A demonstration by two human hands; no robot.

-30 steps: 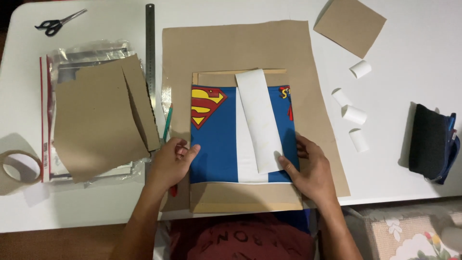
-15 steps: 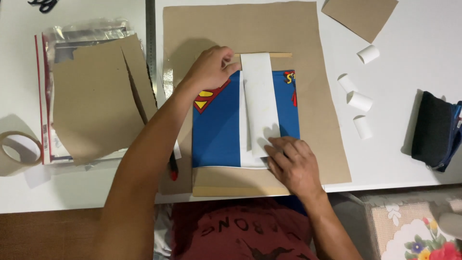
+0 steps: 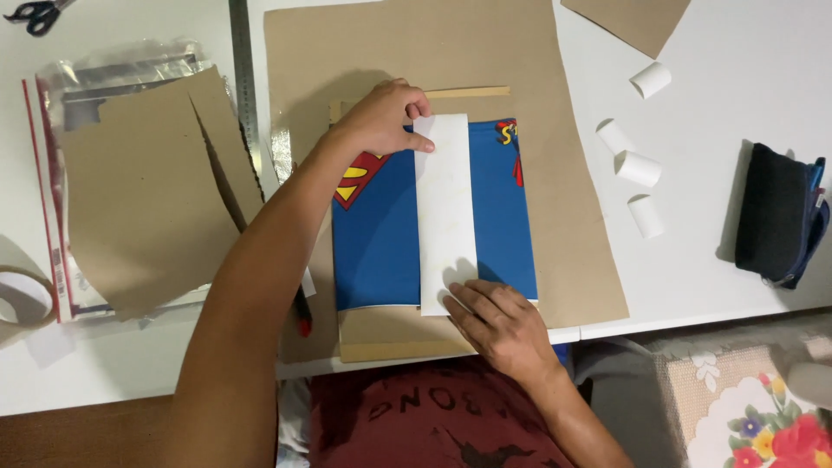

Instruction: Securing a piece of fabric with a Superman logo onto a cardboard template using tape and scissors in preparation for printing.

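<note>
A blue book [image 3: 381,234] with a red and yellow emblem lies on a large brown paper sheet [image 3: 563,173] on the white table. A long white paper strip [image 3: 445,208] runs down the middle of its cover. My left hand [image 3: 381,117] reaches across to the strip's top end and pinches its upper left corner. My right hand [image 3: 494,321] lies flat with its fingers pressing the strip's bottom end near the book's lower edge. A folded brown flap [image 3: 399,334] shows below the book.
Torn brown paper [image 3: 147,199] rests on a clear plastic bag at the left, beside a metal ruler [image 3: 244,87]. Scissors [image 3: 35,13] lie top left, a tape roll [image 3: 22,299] at the left edge. Three white paper rolls [image 3: 637,169] and a dark pouch [image 3: 780,217] sit right.
My left hand went from the book's lower left edge up to the strip's top end. My right hand slid from the book's right edge to the strip's bottom, and the strip now lies straighter.
</note>
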